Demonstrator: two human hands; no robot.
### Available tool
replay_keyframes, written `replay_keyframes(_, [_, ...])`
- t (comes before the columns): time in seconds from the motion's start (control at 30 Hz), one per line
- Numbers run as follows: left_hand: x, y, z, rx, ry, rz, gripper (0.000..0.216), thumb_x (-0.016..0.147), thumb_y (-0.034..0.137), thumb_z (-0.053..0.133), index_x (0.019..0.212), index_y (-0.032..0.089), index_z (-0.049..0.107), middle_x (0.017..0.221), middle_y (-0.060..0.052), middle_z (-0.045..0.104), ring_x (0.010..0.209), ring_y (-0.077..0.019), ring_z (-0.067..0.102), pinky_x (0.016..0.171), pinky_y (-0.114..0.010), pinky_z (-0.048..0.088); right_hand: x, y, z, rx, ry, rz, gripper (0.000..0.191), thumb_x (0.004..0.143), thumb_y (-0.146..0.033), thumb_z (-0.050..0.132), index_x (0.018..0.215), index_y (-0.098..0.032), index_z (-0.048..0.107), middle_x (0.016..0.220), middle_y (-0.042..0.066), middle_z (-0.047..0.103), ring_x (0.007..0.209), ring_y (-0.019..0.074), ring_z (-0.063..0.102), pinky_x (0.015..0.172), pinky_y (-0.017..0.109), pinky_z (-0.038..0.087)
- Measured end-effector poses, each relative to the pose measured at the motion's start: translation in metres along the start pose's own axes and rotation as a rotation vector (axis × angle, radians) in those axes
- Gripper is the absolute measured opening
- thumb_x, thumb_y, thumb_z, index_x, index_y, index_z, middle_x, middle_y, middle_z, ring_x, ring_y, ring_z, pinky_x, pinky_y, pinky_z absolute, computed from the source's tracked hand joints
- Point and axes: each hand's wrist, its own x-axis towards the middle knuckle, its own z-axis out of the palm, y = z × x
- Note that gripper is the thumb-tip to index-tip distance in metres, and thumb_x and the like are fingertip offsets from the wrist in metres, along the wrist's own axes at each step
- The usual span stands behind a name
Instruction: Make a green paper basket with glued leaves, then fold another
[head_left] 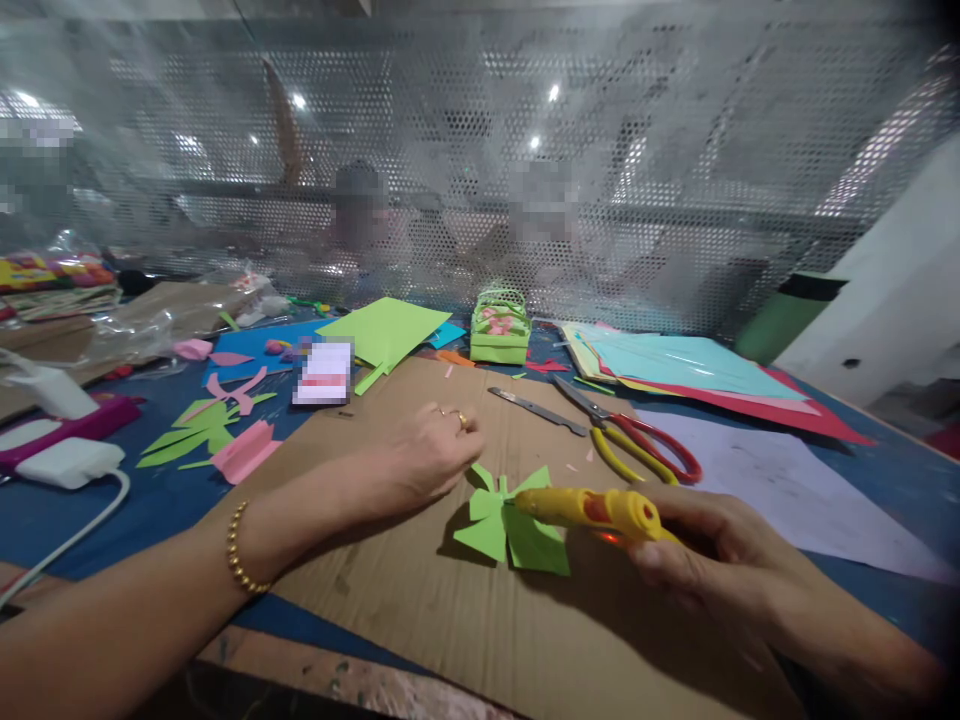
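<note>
Yellow glue gun (pixel 577 508) clamped in right hand (pixel 712 545), nozzle (pixel 523 500) at green paper cutout (pixel 487 535); left hand (pixel 431 450) curled, hold can't tell. Probably gluing; next needs steady aim.

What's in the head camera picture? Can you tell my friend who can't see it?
A person's right hand points a yellow glue gun at the middle of a cut green paper shape on brown cardboard, the left hand close beside it. Beyond are red-and-yellow-handled scissors and a small green basket holding pink pieces.
</note>
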Motion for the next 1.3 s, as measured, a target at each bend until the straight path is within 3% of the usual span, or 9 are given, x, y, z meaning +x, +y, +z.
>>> replay_keyframes(0.17, [-0.002, 0.007, -0.001, 0.123, 0.05, -0.035, 0.016, 0.094, 0.006, 0.051, 0.086, 0.017, 0.06, 0.079, -0.004, 0.061, 0.064, -0.0163, 0.049, 0.06, -0.03, 0.034, -0.001, -0.001, 0.0, -0.009, 0.008, 0.013, 0.035, 0.086, -0.057, 0.066, 0.091, -0.022, 0.072, 0.079, 0.002, 0.055, 0.069, 0.0158, 0.046, 0.057, 0.026, 0.036])
replay_keyframes(0.27, [-0.005, 0.01, -0.001, -0.122, 0.046, -0.152, 0.012, 0.096, 0.014, 0.053, 0.089, 0.016, 0.063, 0.074, -0.002, 0.063, 0.065, -0.0155, 0.054, 0.061, -0.028, 0.036, 0.0, -0.001, 0.0, -0.014, -0.008, 0.016, 0.034, 0.087, -0.057, 0.065, 0.089, -0.023, 0.071, 0.077, 0.001, 0.054, 0.066, 0.0151, 0.045, 0.056, 0.025, 0.035])
replay_keyframes(0.4, [-0.006, 0.013, 0.0, -0.479, 0.111, -0.243, 0.02, 0.094, 0.01, 0.052, 0.1, 0.019, 0.069, 0.086, 0.0, 0.072, 0.075, -0.0135, 0.062, 0.069, -0.026, 0.042, 0.001, 0.0, 0.0, -0.023, -0.012, 0.005, 0.034, 0.087, -0.058, 0.065, 0.089, -0.025, 0.072, 0.078, 0.001, 0.055, 0.067, 0.0155, 0.046, 0.055, 0.025, 0.035])
replay_keyframes(0.57, [-0.007, 0.018, -0.001, -0.638, 0.168, -0.379, 0.017, 0.095, 0.018, 0.057, 0.1, 0.02, 0.073, 0.094, -0.001, 0.075, 0.08, -0.0135, 0.065, 0.072, -0.025, 0.046, 0.001, 0.0, 0.0, -0.029, -0.002, -0.014, 0.033, 0.087, -0.058, 0.066, 0.091, -0.026, 0.073, 0.077, 0.0, 0.056, 0.068, 0.0155, 0.046, 0.056, 0.025, 0.035])
replay_keyframes(0.63, [-0.007, 0.02, 0.0, -0.651, 0.204, -0.399, 0.021, 0.096, 0.018, 0.056, 0.11, 0.022, 0.072, 0.098, 0.0, 0.076, 0.081, -0.0127, 0.066, 0.074, -0.025, 0.046, 0.001, -0.002, 0.0, -0.036, -0.001, -0.025, 0.033, 0.087, -0.058, 0.065, 0.092, -0.026, 0.073, 0.078, 0.0, 0.055, 0.069, 0.0157, 0.046, 0.058, 0.025, 0.036])
replay_keyframes(0.77, [-0.008, 0.023, 0.003, -0.644, 0.252, -0.399, 0.048, 0.094, 0.014, 0.059, 0.14, 0.025, 0.053, 0.087, 0.004, 0.073, 0.072, -0.0115, 0.064, 0.07, -0.024, 0.046, 0.002, -0.004, -0.001, -0.03, -0.024, -0.016, 0.034, 0.088, -0.059, 0.064, 0.093, -0.026, 0.073, 0.079, 0.001, 0.056, 0.07, 0.0165, 0.047, 0.059, 0.026, 0.036])
replay_keyframes(0.9, [-0.008, 0.026, 0.002, -0.529, 0.287, -0.356, 0.012, 0.091, 0.015, 0.066, 0.1, 0.021, 0.071, 0.083, 0.003, 0.073, 0.075, -0.013, 0.064, 0.07, -0.025, 0.043, 0.003, -0.005, 0.0, -0.018, -0.031, -0.016, 0.036, 0.087, -0.06, 0.064, 0.091, -0.025, 0.072, 0.081, 0.002, 0.058, 0.071, 0.0171, 0.048, 0.06, 0.026, 0.037])
replay_keyframes(0.97, [-0.007, 0.027, 0.001, -0.458, 0.282, -0.305, 0.008, 0.091, 0.014, 0.067, 0.088, 0.02, 0.072, 0.081, 0.002, 0.072, 0.075, -0.0137, 0.063, 0.071, -0.026, 0.042, 0.003, -0.005, 0.0, -0.019, -0.027, -0.007, 0.037, 0.086, -0.061, 0.065, 0.088, -0.025, 0.071, 0.078, 0.001, 0.055, 0.069, 0.0162, 0.046, 0.057, 0.026, 0.035])
replay_keyframes(1.3, [-0.004, 0.029, 0.009, -0.484, 0.28, -0.145, 0.014, 0.093, 0.009, 0.063, 0.097, 0.016, 0.074, 0.089, -0.003, 0.071, 0.08, -0.0143, 0.063, 0.07, -0.024, 0.044, -0.002, -0.005, 0.001, 0.003, -0.005, 0.026, 0.038, 0.085, -0.06, 0.065, 0.087, -0.022, 0.07, 0.073, -0.001, 0.048, 0.065, 0.0148, 0.039, 0.055, 0.026, 0.03])
